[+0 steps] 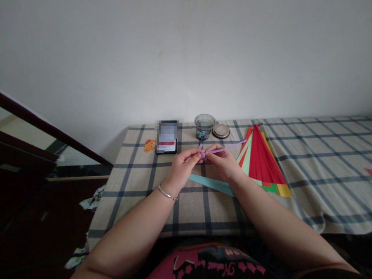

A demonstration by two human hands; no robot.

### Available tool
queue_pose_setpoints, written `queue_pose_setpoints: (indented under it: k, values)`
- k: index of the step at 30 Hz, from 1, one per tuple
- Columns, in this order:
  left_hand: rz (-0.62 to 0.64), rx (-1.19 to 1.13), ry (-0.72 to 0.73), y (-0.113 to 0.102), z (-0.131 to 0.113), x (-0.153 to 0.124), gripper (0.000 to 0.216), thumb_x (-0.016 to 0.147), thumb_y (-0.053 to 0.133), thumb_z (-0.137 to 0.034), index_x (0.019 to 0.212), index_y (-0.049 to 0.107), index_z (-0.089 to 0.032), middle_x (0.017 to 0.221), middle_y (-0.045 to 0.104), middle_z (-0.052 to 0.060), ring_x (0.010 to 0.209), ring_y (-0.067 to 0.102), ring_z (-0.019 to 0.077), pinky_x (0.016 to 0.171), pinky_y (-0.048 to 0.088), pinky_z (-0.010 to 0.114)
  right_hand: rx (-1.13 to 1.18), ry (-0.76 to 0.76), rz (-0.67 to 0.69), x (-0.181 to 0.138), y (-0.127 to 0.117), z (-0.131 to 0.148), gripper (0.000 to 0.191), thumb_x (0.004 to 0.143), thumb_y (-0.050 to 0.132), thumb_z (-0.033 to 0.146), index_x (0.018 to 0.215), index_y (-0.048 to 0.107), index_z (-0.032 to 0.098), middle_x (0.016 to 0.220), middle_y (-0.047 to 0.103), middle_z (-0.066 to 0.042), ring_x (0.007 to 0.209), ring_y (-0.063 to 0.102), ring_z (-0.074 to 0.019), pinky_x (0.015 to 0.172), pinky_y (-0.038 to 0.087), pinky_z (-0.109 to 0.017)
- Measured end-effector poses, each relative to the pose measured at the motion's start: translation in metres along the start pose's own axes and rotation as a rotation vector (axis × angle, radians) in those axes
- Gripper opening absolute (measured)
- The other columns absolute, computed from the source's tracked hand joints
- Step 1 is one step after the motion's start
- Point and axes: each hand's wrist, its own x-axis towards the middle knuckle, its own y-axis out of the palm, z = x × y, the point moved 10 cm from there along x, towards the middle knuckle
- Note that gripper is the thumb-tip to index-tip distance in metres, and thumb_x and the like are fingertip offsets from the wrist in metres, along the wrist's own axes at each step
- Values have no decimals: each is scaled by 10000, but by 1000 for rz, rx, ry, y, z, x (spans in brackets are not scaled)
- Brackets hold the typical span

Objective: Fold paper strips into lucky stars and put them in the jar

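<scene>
My left hand (183,166) and my right hand (223,162) meet above the checked tablecloth (139,186), both pinching a purple paper strip (229,147). The strip's folded end sits between my fingertips and its free tail runs off to the right. A silver bangle (167,192) circles my left wrist. Under my right wrist lies a light blue paper strip (209,183).
A fan of red, green, orange and yellow paper strips (261,162) lies right of my hands. Behind them stand a clear jar (204,126) with small coloured bits, its lid (221,131) and a phone (166,136). An orange bear sticker (149,145) is near the phone. The table's left edge drops to a dark floor.
</scene>
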Motion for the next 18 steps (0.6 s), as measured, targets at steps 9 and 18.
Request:
queue_pose_setpoints:
  k: [9,18]
  values:
    - [18,236,110,0,-12,-2,232,827,645,-334,986,738,-194,935,746,64,790,672,153,770,556,281,-26,-14,45,0,7,4,307,584,832,425,643,625,206,632,665,22,633,611,-126,666,493,-286]
    - [72,565,323,10,-30,-9,283,905,534,-341,1106,687,-214,995,708,76,847,660,173,796,550,311,-63,-12,10,0,5,3,333,593,816,447,659,602,199,615,649,24,620,601,-131,666,490,-295]
